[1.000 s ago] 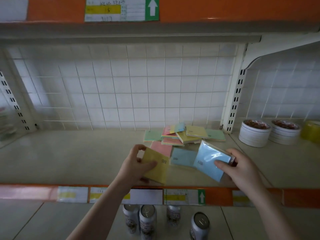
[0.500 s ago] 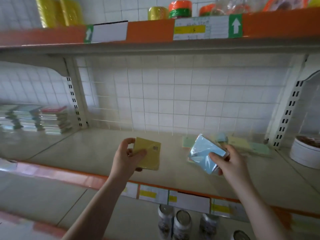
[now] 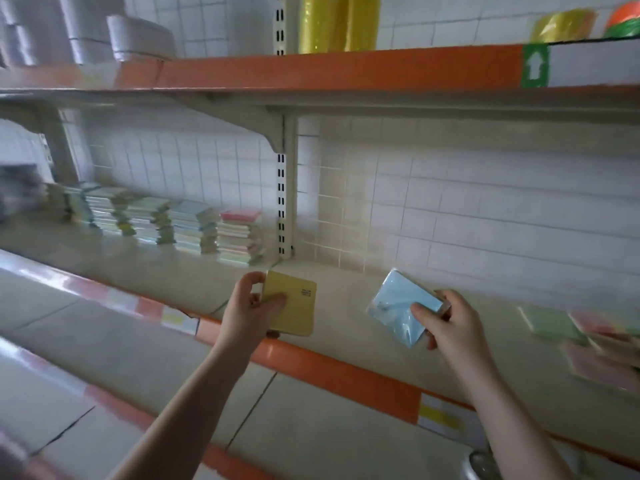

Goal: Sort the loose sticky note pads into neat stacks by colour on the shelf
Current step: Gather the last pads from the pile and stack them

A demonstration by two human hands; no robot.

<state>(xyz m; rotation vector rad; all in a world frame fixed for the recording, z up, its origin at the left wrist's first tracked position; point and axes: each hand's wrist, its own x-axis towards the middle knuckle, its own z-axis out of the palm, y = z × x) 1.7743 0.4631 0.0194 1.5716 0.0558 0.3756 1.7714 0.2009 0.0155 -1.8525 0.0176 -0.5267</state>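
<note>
Sorted stacks (image 3: 166,225) stand far left on the shelf (image 3: 346,337). Left hand (image 3: 251,306) pinches a yellow pad (image 3: 294,304) by its edge, probably for placing. Right hand (image 3: 453,322) grips a blue pad (image 3: 398,303). Loose pads (image 3: 595,341) lie far right.

Retail shelving, cream metal decks with orange front rails (image 3: 332,370). White grid-tile back wall (image 3: 485,209). Slotted upright (image 3: 282,202) with bracket carrying the upper shelf (image 3: 346,69), green arrow label (image 3: 535,65) on its edge. Yellow rolls (image 3: 337,22) up top, probably tape. Left side motion-blurred.
</note>
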